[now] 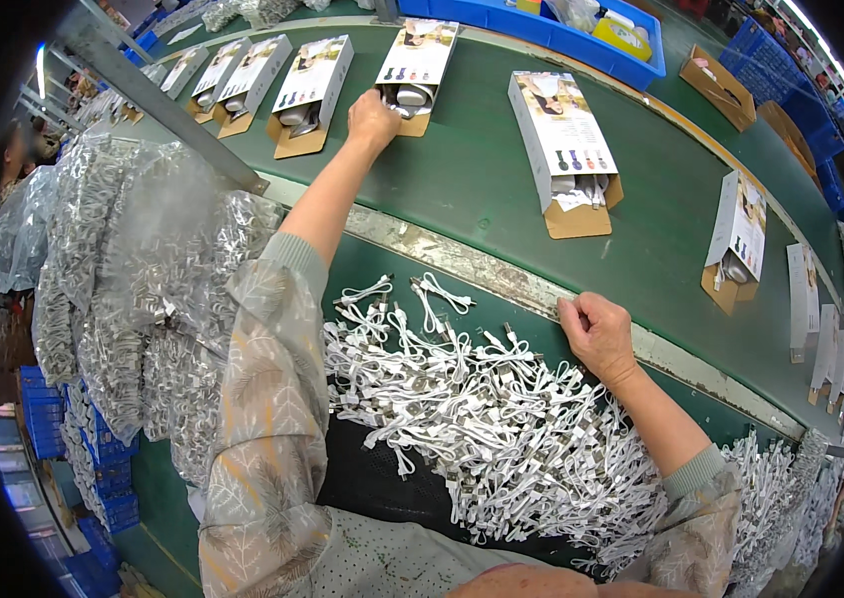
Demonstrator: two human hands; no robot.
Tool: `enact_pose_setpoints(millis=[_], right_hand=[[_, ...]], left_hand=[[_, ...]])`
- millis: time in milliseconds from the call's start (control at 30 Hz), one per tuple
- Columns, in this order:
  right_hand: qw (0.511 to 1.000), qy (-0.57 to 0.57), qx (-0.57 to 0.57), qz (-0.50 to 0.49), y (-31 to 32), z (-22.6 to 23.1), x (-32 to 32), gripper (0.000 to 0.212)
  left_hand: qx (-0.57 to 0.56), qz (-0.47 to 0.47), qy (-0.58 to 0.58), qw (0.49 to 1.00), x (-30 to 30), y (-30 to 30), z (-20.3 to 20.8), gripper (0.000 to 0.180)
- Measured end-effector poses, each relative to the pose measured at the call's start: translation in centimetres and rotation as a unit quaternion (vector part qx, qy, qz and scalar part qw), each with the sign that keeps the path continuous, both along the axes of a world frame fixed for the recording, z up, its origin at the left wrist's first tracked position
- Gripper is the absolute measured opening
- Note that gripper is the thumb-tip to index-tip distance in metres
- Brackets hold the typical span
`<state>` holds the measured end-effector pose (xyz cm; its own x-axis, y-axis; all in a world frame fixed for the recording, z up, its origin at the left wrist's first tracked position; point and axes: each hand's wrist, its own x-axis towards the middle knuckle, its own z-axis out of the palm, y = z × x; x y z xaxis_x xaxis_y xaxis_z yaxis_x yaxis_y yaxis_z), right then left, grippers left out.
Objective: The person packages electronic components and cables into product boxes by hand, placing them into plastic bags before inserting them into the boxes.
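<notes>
My left hand (374,122) reaches across the green conveyor belt (482,189) to the open end of a white printed box (420,50). Its fingers are closed at the flap, beside white contents (410,96) inside; what they pinch is hidden. My right hand (601,334) is curled into a fist over the belt's near metal edge (502,274), and I cannot see what, if anything, is in it. Between my forearms lies a heap of short white USB cables (511,429), each looped and bundled. Another open box (561,130), white cable showing at its mouth, lies to the right.
More open boxes stand along the belt to the left (312,85) and right (738,229). Plastic bags of bundled cables (133,289) pile up on my left, beside a slanted metal post (158,95). Beyond the belt sits a blue tray (541,38) holding a yellow bottle.
</notes>
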<state>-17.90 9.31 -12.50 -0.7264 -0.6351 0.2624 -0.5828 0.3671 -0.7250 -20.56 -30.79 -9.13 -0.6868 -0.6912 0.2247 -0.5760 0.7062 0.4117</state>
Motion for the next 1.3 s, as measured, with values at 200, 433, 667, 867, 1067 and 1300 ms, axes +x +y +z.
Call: enact_pose_setpoints(millis=[200,433,667,867,1067,1300], right_hand=[[1.000,0.005,-0.006,-0.005,0.2,0.0,-0.4,0.026],[1.000,0.004,0.002,-0.006,0.2,-0.2,-0.3,0.027],[1.000,0.018,-0.018,-0.001,0.5,-0.2,0.0,0.026],[1.000,0.014,-0.011,0.002,0.1,-0.1,0.1,0.026],[1.000,-0.005,-0.005,-0.004,0.3,-0.1,-0.1,0.025],[1.000,0.011,-0.008,0.002,0.2,0.0,-0.3,0.024]], left_hand=[[0.060,-0.326,-0.136,0.933,5.6,8.2,3.9,0.031],[0.024,-0.393,-0.251,0.885,14.8,14.0,4.8,0.021],[0.015,-0.137,-0.114,0.984,13.2,9.8,6.3,0.024],[0.008,-0.044,-0.120,0.992,6.9,4.8,2.1,0.024],[0.057,-0.251,-0.036,0.966,7.0,7.8,2.7,0.030],[0.085,-0.436,-0.245,0.862,16.0,13.7,5.4,0.021]])
